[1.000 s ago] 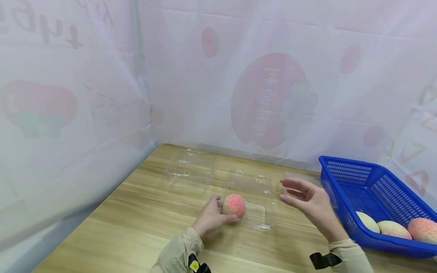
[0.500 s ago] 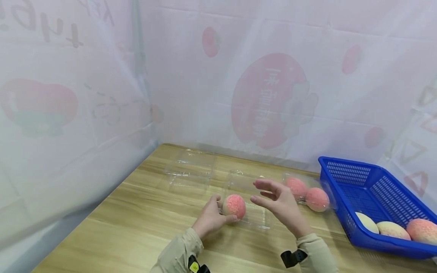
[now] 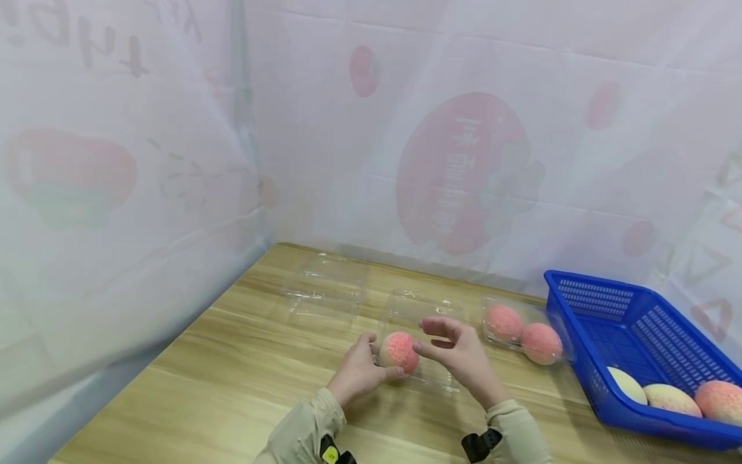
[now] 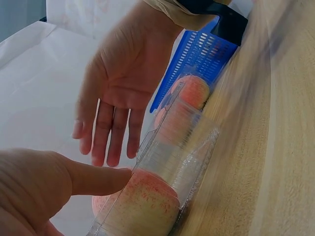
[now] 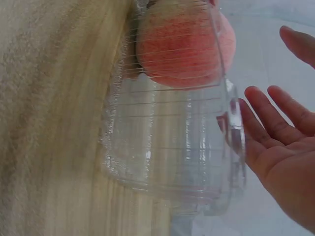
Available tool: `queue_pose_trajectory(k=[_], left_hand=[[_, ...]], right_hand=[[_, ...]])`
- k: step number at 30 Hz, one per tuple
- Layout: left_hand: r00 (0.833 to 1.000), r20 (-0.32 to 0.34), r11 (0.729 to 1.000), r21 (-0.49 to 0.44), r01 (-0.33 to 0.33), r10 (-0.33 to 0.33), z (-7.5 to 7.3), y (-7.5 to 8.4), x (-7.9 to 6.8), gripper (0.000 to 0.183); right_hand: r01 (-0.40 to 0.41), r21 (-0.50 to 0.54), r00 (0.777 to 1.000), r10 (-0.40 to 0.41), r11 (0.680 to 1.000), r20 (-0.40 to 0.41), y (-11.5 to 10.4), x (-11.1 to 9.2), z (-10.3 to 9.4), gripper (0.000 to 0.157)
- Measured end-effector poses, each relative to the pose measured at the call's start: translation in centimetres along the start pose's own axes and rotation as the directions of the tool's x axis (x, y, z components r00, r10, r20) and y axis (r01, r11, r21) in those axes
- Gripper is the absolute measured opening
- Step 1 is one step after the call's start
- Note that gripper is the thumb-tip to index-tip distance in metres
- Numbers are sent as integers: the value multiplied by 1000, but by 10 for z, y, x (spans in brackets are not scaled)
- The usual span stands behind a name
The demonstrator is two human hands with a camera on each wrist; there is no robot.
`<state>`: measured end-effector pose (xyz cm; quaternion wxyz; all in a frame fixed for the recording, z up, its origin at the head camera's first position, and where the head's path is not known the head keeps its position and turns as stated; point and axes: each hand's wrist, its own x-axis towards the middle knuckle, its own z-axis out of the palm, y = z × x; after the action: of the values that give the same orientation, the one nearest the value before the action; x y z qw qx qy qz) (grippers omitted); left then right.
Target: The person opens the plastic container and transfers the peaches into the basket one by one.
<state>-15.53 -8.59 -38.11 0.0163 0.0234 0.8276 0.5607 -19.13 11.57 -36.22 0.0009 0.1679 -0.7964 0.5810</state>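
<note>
A pink and cream peach (image 3: 397, 352) sits in the left part of an open clear plastic clamshell box (image 3: 443, 385). From the left, my left hand (image 3: 358, 372) holds the peach, thumb in front at the box's rim and fingers behind. In the left wrist view the left thumb (image 4: 101, 179) reaches the peach (image 4: 152, 206) just over that rim. My right hand (image 3: 462, 362) hovers above the right part of the box, fingers loosely extended and holding nothing. The right wrist view shows its palm (image 5: 295, 162) beside the box wall (image 5: 167, 147).
Two peaches lie in another clear box (image 3: 493, 336) against a blue plastic basket (image 3: 603, 380) on the right. Several peaches (image 3: 672, 399) are in the basket. One more clear clamshell (image 3: 324, 290) stands at the back left, near the printed curtain.
My right hand has moved left from beside the basket to over the box, uncovering the two boxed peaches. My left hand stays at the peach.
</note>
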Motion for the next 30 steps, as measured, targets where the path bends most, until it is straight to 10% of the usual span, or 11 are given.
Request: queue_pose_trajectory(k=[30], left_hand=[[1000,25,999,-30,-15,16,-1,-4,2,90]], right_hand=[[-9,-42,998,12,999,62,22,11,16,56]])
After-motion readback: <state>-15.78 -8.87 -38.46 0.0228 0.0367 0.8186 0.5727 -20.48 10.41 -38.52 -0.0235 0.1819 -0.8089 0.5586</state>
